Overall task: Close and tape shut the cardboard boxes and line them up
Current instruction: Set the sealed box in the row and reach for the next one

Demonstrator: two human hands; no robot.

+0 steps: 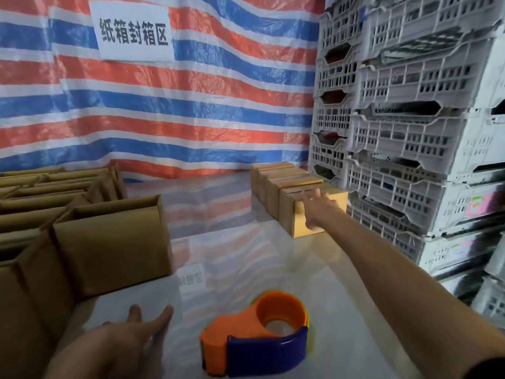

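- Spread and nearly straight, the fingers of the right hand (317, 207) lie over the top front edge of the nearest closed box (299, 225), at about 1 o'clock from the person. The thumb points down the box's front face, and the arm is stretched out long across the table (246, 255).
- That box is the near end of a row of closed boxes (276, 179) that touch side to side and run away towards 12 o'clock, just beside the stacked white crates (410, 132) at 2 to 3 o'clock.
- The left hand (120, 346) is at 7 o'clock, low over the glossy tabletop, palm down with its fingers relaxed and apart, holding nothing. Whether it touches the surface cannot be told.
- An orange and blue tape dispenser (257, 337) lies on the table at 6 o'clock, just to the right of the left hand and apart from it.
- Open boxes (109, 242) with their flaps up crowd the table from 8 to 10 o'clock, packed close together.
- A red, white and blue striped tarp (164, 105) hangs behind at 12 o'clock, with a white paper sign (134, 34) at 11 o'clock.
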